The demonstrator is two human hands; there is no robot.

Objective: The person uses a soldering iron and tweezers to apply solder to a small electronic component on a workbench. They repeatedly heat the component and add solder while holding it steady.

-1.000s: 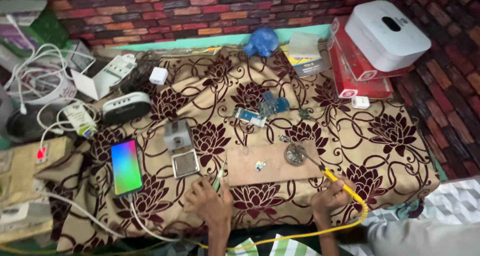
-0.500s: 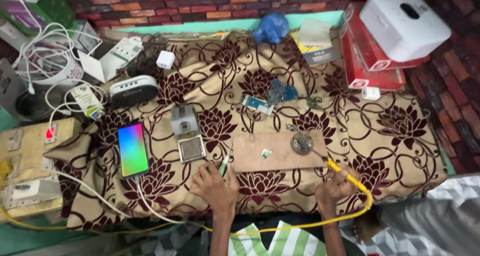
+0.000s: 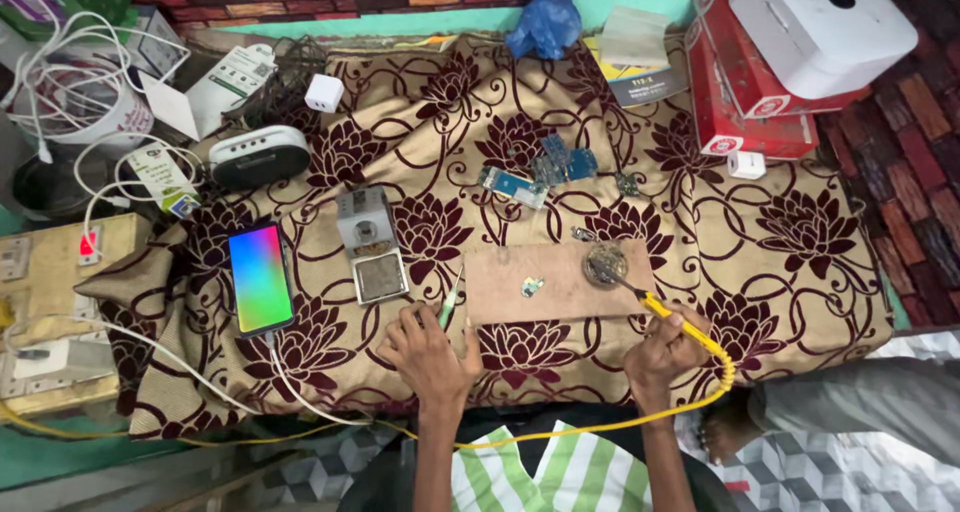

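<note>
My right hand [image 3: 663,352] grips a yellow-handled soldering iron [image 3: 676,319] whose tip rests in a small round tin [image 3: 606,265] on a wooden board [image 3: 558,284]. A tiny circuit piece [image 3: 531,287] lies on the board's middle. My left hand [image 3: 430,350] sits at the board's left edge, holding a thin green-handled tool [image 3: 449,307] that points up toward the board's corner. The iron's yellow cord [image 3: 640,417] loops below my wrists.
A phone [image 3: 260,277] with a rainbow screen lies left, plugged into a white cable. A small metal device [image 3: 369,243] sits beside it. Blue circuit boards [image 3: 545,172] lie farther back. Red boxes [image 3: 745,102] with a white appliance [image 3: 820,17] stand at right; chargers and cables crowd the left.
The view has shifted closer and slightly left. The iron's tip stays at the tin and both hands keep their places by the board.
</note>
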